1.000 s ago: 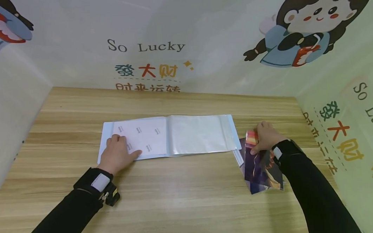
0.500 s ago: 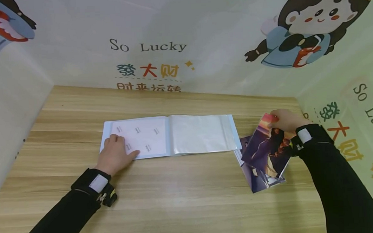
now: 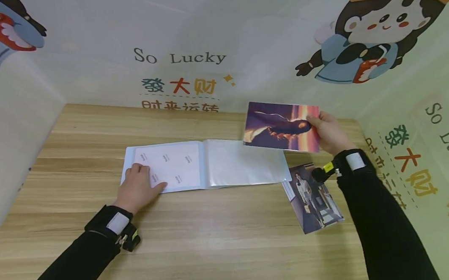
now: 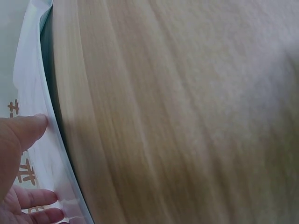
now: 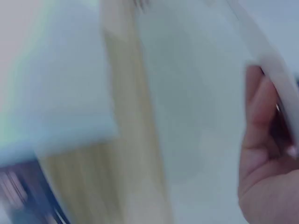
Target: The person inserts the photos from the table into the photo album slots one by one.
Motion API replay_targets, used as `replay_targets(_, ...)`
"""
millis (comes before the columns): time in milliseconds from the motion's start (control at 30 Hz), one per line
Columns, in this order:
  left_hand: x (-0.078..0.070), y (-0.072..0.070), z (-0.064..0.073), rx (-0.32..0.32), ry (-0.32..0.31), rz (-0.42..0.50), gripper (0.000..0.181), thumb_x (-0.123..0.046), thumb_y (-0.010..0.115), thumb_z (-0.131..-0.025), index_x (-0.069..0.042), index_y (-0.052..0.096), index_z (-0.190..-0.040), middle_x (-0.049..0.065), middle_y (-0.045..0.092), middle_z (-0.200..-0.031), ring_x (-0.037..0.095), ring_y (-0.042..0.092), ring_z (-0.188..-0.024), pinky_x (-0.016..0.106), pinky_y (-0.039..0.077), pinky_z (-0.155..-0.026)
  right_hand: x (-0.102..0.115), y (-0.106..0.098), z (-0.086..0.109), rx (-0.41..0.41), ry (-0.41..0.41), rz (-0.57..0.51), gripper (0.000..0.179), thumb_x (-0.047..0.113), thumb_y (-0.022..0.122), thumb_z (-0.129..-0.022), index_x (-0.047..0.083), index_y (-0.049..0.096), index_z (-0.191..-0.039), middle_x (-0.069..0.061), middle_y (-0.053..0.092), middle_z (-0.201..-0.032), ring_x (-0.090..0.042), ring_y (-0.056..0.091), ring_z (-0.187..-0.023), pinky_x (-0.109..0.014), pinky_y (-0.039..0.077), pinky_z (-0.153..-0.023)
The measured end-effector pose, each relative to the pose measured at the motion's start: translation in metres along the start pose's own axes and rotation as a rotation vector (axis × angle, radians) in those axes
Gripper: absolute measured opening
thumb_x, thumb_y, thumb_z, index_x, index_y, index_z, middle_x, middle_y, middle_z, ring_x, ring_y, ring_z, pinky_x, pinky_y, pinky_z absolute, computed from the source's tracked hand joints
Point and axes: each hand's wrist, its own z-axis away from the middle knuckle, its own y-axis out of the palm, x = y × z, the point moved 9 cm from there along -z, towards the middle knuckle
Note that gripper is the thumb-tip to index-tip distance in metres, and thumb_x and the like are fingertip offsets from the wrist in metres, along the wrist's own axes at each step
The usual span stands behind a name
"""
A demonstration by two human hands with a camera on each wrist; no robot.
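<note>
An open photo album point(image 3: 206, 164) with clear sleeves lies flat on the wooden table point(image 3: 199, 243). My left hand point(image 3: 138, 187) rests flat on its left page, fingers straight; the left wrist view shows those fingers point(image 4: 21, 135) on the page's plastic edge point(image 4: 35, 88). My right hand point(image 3: 328, 132) pinches the right edge of a purple and orange photo point(image 3: 281, 125), held in the air above the album's right corner. The right wrist view is blurred; it shows my fingers point(image 5: 261, 154) against the photo's pale back point(image 5: 196, 102). A small pile of photos point(image 3: 313, 196) lies right of the album.
Printed panels point(image 3: 182, 62) with cartoon figures and lettering wall in the table at the back, left and right. Bare wood point(image 3: 215, 250) stretches in front of the album. A black wrist camera band point(image 3: 116, 224) sits on each forearm.
My right hand has lifted one photo off the pile, raised it up and left, and turned it face-up over the album's right corner. The left hand stayed in place.
</note>
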Motion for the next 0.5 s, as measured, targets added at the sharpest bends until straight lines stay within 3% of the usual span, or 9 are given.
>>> replay_targets(33, 0.000, 0.000, 0.000, 0.000, 0.001, 0.000, 0.070, -0.036, 0.066, -0.081, 0.020, 0.044, -0.117, 0.035, 0.039, -0.118, 0.047, 0.038, -0.106, 0.054, 0.041, -0.081, -0.005, 0.012, -0.003, 0.000, -0.025, -0.083, 0.025, 0.023, 0.043, -0.097, 0.004, 0.040, -0.113, 0.003, 0.058, -0.082, -0.006, 0.059, -0.070, -0.021, 0.050, -0.062)
replay_targets(100, -0.001, 0.000, 0.000, 0.000, 0.004, 0.001, 0.069, -0.036, 0.066, -0.081, 0.020, 0.045, -0.117, 0.035, 0.039, -0.118, 0.047, 0.038, -0.106, 0.054, 0.041, -0.082, -0.014, 0.035, -0.008, -0.006, -0.074, -0.138, 0.016, 0.015, 0.040, -0.098, 0.003, 0.043, -0.107, 0.003, 0.060, -0.076, -0.006, 0.060, -0.066, -0.021, 0.050, -0.061)
replay_targets(267, -0.002, 0.000, 0.001, -0.004, 0.009, 0.006, 0.069, -0.035, 0.066, -0.081, 0.020, 0.045, -0.118, 0.034, 0.040, -0.118, 0.047, 0.038, -0.107, 0.054, 0.040, -0.084, -0.034, 0.077, -0.016, -0.049, -0.111, 0.051, 0.027, 0.014, 0.039, -0.098, -0.005, 0.045, -0.117, 0.001, 0.058, -0.077, -0.006, 0.058, -0.064, -0.020, 0.049, -0.062)
replay_targets(500, 0.002, 0.000, 0.001, -0.011, 0.003, 0.002, 0.070, -0.034, 0.067, -0.081, 0.020, 0.044, -0.119, 0.034, 0.039, -0.119, 0.047, 0.038, -0.107, 0.054, 0.040, -0.084, -0.045, 0.111, -0.020, -0.017, -0.122, 0.227, 0.019, 0.013, 0.042, -0.097, -0.004, 0.048, -0.102, -0.008, 0.054, -0.079, -0.008, 0.053, -0.061, -0.020, 0.044, -0.058)
